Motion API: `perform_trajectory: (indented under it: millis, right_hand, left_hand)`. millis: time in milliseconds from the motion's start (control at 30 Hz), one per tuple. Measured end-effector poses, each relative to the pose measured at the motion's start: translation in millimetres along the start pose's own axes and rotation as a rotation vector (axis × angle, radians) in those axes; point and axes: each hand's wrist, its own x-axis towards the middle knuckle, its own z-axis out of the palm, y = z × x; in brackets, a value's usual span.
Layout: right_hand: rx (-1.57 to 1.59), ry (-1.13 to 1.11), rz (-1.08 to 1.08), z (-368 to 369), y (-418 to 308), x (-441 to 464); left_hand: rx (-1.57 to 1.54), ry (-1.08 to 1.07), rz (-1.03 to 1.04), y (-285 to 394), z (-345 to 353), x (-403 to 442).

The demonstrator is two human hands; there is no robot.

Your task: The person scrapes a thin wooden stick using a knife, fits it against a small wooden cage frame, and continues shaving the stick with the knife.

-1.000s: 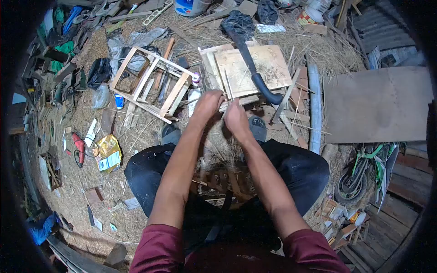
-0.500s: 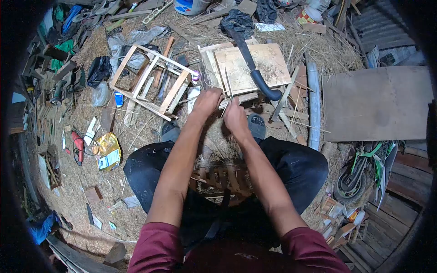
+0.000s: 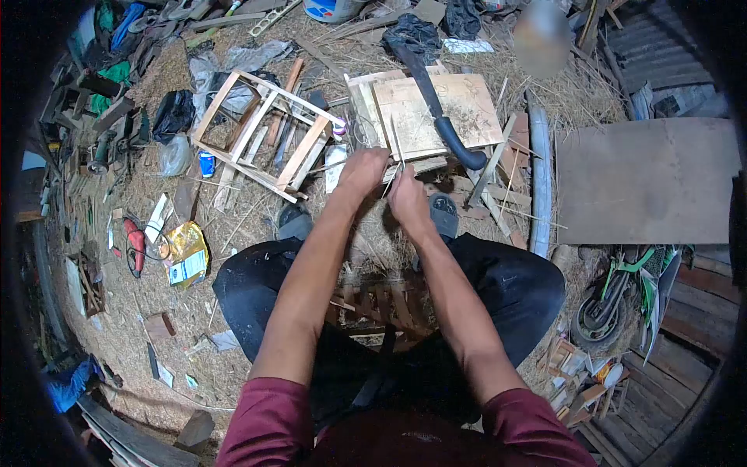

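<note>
My left hand [image 3: 363, 172] is closed, fingers curled near the front edge of the stacked boards. Beside it, my right hand [image 3: 408, 198] is closed round a thin pale strip [image 3: 395, 148] that rises toward the boards; its exact kind is hard to tell. Whatever my left fingers pinch is hidden by the hand. Just beyond both hands lies a stack of light wooden boards [image 3: 475, 105]. A machete [image 3: 457, 142] with a dark blade and a curved black handle rests across the top board. Left of the stack, a small wooden frame [image 3: 299, 153] lies tilted on the ground.
Straw and wood scraps litter the ground. A red power tool [image 3: 136, 247] and a gold packet [image 3: 187, 247] lie at left. To the right are a grey pipe [image 3: 540, 175], a large flat panel [image 3: 642, 183] and a green motorbike's wheel [image 3: 597, 319].
The view has shifted slightly, so the surroundings sit a little to the right. Both hands stay close together at the boards' front edge, with little visible movement.
</note>
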Motion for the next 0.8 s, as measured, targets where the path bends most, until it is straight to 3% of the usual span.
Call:
perform_trajectory:
  millis: [100,400,467,533,567,700,800]
  right_hand:
    - [0.023,0.019,-0.013,2,-6,12]
    - [0.013,-0.073,0.014,-7,-8,16]
    - [0.065,-0.050,-0.092,-18,0,19]
    - [0.254,0.026,-0.104,-73,-27,22]
    - [0.214,0.174,-0.172,-88,-36,24]
    - [0.116,0.213,-0.351,-139,-47,42]
    - [0.114,0.256,-0.511,-163,-64,35]
  left_hand:
    - [0.011,0.074,-0.032,3,-6,3]
    - [0.018,-0.040,-0.055,-4,-12,8]
    - [-0.017,-0.014,-0.040,-3,-23,6]
    - [0.048,0.001,0.042,-6,-52,7]
    - [0.079,0.010,0.082,-7,-67,6]
    - [0.183,0.006,0.066,-1,-139,6]
    - [0.085,0.164,0.104,39,-193,-3]
